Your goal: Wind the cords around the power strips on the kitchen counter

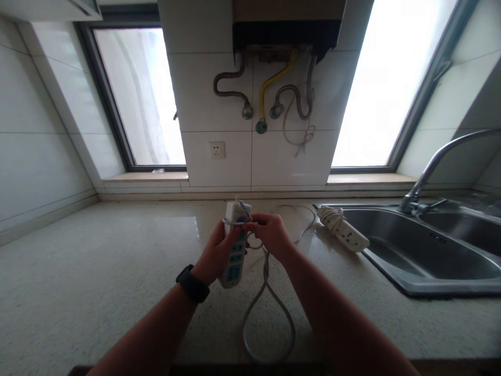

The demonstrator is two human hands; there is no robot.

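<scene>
My left hand [216,249] is closed around a white power strip [234,277] with blue-green sockets, held tilted above the countertop. Across the strip's upper end runs a loop of its grey-white cord [267,277]. The fingers of my right hand [271,234] pinch the cord beside the strip's top, close to my left thumb. Thin wire-like ends stick up at that spot, too small to make out clearly. Below my hands the cord twists and hangs in a large loop toward the counter's front edge.
A second white power strip [348,235], its cord wound around one end, lies against the rim of the steel sink [407,284] at right. A curved faucet [442,156] rises behind. On the wall are a socket [216,150], pipes and a yellow hose [270,83].
</scene>
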